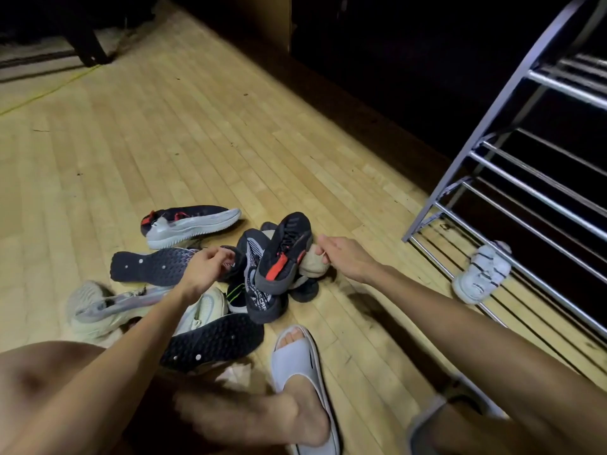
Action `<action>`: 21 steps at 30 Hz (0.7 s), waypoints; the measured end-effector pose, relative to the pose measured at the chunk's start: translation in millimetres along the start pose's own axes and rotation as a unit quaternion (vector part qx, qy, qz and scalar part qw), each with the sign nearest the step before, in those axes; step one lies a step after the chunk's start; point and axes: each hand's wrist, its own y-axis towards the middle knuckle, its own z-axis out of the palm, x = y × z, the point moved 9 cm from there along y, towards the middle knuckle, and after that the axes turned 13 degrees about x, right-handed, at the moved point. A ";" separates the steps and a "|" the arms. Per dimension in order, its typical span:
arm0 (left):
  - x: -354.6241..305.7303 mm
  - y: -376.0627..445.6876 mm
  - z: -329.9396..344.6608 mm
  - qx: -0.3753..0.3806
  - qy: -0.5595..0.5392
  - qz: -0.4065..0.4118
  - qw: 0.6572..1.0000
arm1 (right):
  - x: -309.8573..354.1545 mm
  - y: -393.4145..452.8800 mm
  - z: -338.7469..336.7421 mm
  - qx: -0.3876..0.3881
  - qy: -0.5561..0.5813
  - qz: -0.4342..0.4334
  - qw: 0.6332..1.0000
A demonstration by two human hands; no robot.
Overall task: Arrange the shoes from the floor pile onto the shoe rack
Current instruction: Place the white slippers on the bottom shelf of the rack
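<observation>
A pile of several shoes lies on the wooden floor (pixel 203 136). My left hand (pixel 205 266) grips the collar of a black shoe (pixel 154 266) that lies sole-up. My right hand (pixel 345 256) pinches a beige shoe (pixel 312 266) tucked under a black shoe with red accents (pixel 284 252). A black and grey sneaker (pixel 190 223) lies at the back of the pile. Pale sneakers (pixel 108 310) and another sole-up black shoe (pixel 216 339) lie nearer me. The metal shoe rack (pixel 525 188) stands at the right, with one white sneaker (pixel 483 272) on its lowest tier.
My foot in a pale grey slide (pixel 302 372) rests on the floor just in front of the pile. A dark wall base runs behind the rack. A yellow cord (pixel 49 90) crosses the floor at the far left, near dark furniture legs (pixel 88 44).
</observation>
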 end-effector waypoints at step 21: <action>29.4 -12.6 14.8 0.054 0.109 -0.072 0.990 | -33.2 21.4 40.7 0.049 0.004 0.022 0.999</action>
